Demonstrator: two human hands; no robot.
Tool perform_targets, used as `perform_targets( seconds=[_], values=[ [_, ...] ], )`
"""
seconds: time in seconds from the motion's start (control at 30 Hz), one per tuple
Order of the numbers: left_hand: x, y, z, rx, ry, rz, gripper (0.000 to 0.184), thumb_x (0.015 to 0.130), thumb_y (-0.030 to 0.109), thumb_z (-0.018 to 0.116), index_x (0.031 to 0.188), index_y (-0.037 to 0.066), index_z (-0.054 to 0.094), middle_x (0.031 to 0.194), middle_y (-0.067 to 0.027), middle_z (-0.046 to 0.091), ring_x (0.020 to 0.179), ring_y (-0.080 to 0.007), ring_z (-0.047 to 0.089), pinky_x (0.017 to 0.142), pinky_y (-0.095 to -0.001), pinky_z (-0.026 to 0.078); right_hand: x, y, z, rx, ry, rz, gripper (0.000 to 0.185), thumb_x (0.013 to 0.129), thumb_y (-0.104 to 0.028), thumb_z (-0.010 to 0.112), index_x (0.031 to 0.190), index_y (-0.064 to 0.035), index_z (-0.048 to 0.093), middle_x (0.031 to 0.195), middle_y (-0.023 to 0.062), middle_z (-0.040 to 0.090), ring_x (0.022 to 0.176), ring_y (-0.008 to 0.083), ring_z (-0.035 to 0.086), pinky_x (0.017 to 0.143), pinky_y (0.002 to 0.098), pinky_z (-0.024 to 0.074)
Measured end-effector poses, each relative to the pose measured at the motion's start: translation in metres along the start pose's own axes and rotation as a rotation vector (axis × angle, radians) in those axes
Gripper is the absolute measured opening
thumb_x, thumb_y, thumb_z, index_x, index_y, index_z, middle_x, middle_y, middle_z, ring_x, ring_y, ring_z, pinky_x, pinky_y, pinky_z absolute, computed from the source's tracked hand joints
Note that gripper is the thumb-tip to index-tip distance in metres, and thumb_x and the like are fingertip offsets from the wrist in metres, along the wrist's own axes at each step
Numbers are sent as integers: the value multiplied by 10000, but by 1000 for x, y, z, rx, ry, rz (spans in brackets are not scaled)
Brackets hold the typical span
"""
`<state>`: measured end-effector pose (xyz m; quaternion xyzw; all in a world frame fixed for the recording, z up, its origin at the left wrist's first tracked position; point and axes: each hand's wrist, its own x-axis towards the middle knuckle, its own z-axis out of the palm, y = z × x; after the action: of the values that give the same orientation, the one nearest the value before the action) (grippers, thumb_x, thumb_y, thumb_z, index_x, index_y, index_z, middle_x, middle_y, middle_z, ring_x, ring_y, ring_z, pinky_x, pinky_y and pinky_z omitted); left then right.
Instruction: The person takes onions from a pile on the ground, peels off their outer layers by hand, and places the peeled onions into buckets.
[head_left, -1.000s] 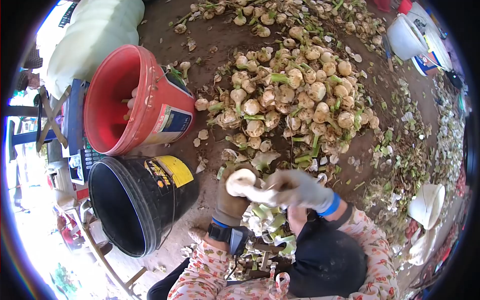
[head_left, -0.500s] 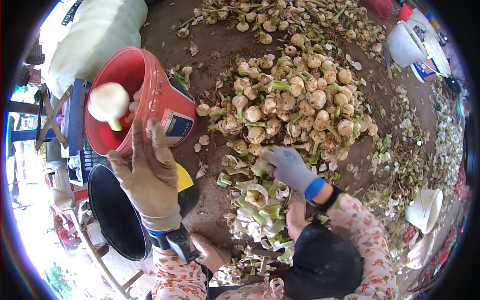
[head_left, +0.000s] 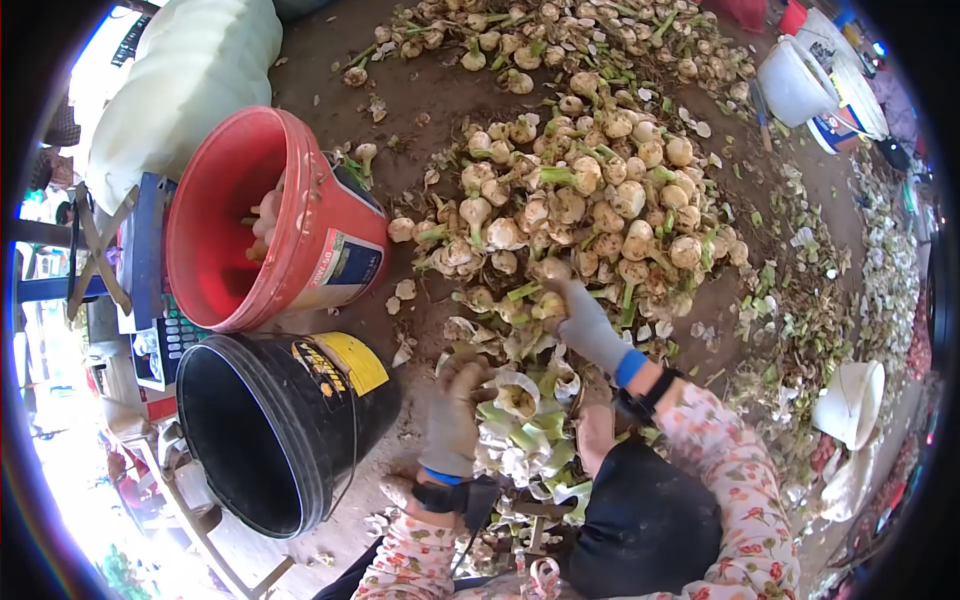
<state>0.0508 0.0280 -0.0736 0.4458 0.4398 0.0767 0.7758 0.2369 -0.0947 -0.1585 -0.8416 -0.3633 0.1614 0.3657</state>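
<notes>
My left hand (head_left: pixel 456 412), in a soiled glove, hovers over the garlic peelings (head_left: pixel 520 440) in front of me. Its fingers are loosely bent and apart, with nothing visible in them. My right hand (head_left: pixel 588 318), in a grey glove, is at the near edge of the pile of garlic bulbs (head_left: pixel 610 200). Its fingers close around a garlic bulb (head_left: pixel 547 307) with a short green stem; the hand partly hides it. Several pale, cleaned bulbs (head_left: pixel 266 218) lie inside the red bucket (head_left: pixel 300 150) on the left.
A black bucket (head_left: pixel 345 440) with a yellow label stands nearest on the left, beside the red one. White buckets (head_left: pixel 795 85) sit at the far right, and a white container (head_left: pixel 850 405) lies nearer. Stems and skins (head_left: pixel 790 310) litter the ground. A large pale sack (head_left: pixel 185 80) rests behind.
The garlic bulb that was in the air over the red bucket is gone from there. My left hand has come down and right to the peelings. My right hand has closed on a bulb.
</notes>
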Motion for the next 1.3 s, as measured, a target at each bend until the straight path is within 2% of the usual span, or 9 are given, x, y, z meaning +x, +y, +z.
perform_targets(
  seconds=[0.13, 0.3, 0.63, 0.77, 0.87, 1.0, 1.1, 1.2, 1.3],
  values=[
    [13, -45, 32, 792, 123, 716, 677, 745, 225, 719, 1300, 12, 396, 1186, -146, 499, 1079, -245, 529, 927, -314, 437, -28, -56, -36, 880, -405, 517, 462, 952, -295, 485, 1312, -13, 416, 999, 46, 567, 885, 85, 511, 801, 243, 422],
    [15, -32, 34, 83, -44, 349, 735, 653, 66, 762, 1282, -24, 393, 1244, -145, 448, 1133, -200, 476, 960, -320, 413, -33, -50, -26, 1040, -336, 113, 457, 940, -277, 529, 1265, 31, 437, 986, 44, 561, 817, 59, 515, 716, 218, 432],
    [-3, -15, 52, 508, -93, 575, 674, 621, 51, 770, 1236, 9, 497, 1151, -149, 523, 1091, -249, 508, 936, -344, 420, -27, -60, -69, 848, -426, 247, 300, 888, -209, 616, 1085, 12, 563, 827, 20, 597, 670, 61, 537, 578, 225, 470],
    [-4, -8, 39, -146, -272, 45, 536, 773, 125, 647, 1273, 40, 473, 1167, -159, 563, 1014, -269, 584, 832, -362, 495, -31, -52, -77, 786, -554, 304, 268, 891, -151, 601, 1114, -2, 583, 912, 27, 601, 757, 78, 555, 663, 237, 494],
    [-1, -15, 33, -759, -389, -308, 499, 834, 348, 585, 1249, 85, 498, 1121, -131, 598, 928, -269, 617, 701, -356, 517, -32, -43, -58, 663, -252, -281, 251, 865, -91, 614, 1105, -19, 600, 947, 35, 608, 816, 79, 560, 717, 237, 487],
    [5, -28, 32, -655, -519, -283, 597, 855, 583, 434, 1232, 126, 507, 1088, -108, 617, 901, -252, 615, 601, -321, 486, -44, -65, -58, 1268, -342, 417, 262, 827, -75, 646, 1077, -19, 594, 1014, 89, 608, 897, 158, 597, 764, 286, 483],
    [5, -22, 28, -438, -430, -184, 559, 870, 466, 529, 1267, 76, 470, 1092, -107, 604, 896, -220, 605, 623, -309, 496, -39, -52, -45, 594, -54, -146, 241, 833, -80, 630, 1061, -19, 584, 982, 95, 588, 855, 240, 600, 761, 329, 476],
    [2, -33, 44, 162, -84, 361, 542, 855, 238, 617, 1304, 12, 414, 1101, -113, 581, 832, -188, 602, 627, -302, 504, -40, -49, -41, 554, -45, 82, 226, 836, -84, 611, 1051, -20, 582, 915, 109, 578, 813, 290, 577, 744, 346, 460],
    [-1, -20, 38, 129, -67, 222, 527, 846, 114, 598, 1316, 3, 388, 1090, -98, 563, 822, -149, 587, 698, -267, 504, -42, -54, -54, 752, -243, 273, 191, 854, -107, 596, 1016, -8, 580, 773, 39, 559, 704, 141, 523, 639, 277, 436]
  ],
)
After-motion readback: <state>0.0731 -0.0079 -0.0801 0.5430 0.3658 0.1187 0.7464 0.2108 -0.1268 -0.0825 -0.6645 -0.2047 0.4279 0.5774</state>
